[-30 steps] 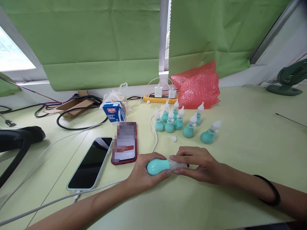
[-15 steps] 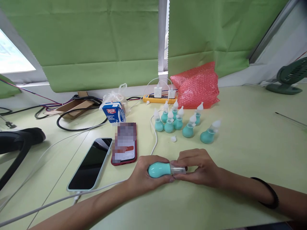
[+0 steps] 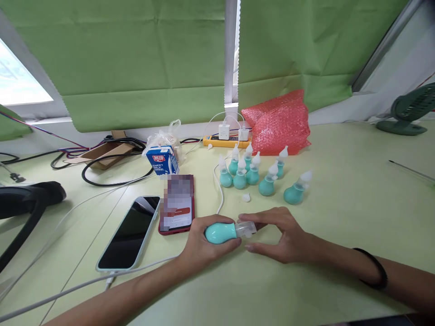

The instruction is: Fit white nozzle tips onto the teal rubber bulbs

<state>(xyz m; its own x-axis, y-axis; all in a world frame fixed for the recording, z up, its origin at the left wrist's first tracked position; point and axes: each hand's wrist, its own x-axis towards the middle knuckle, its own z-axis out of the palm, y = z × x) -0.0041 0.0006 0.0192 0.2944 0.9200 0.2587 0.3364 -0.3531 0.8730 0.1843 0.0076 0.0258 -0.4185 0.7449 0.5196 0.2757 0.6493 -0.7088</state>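
Observation:
My left hand is wrapped round the teal bulb of a nasal aspirator, which lies sideways just above the table. Its clear plastic tube points right and has no white tip on it. Around that tube, my right hand has thumb and forefinger spread apart; whether a fingertip still touches the tube I cannot tell. Beyond the hands stand several other teal aspirators with white tips, and one aspirator leans to the right. A loose white tip lies in front of them.
To the left are a black-screened phone, a red-cased phone and a blue milk carton. A yellow power strip and red bubble wrap are at the back. A white cable passes by my left forearm. A fan stands far right.
My right thumb and forefinger have parted from their hold on the clear tube. The aspirator in my left hand has shifted slightly left and its tube has tilted a little upward.

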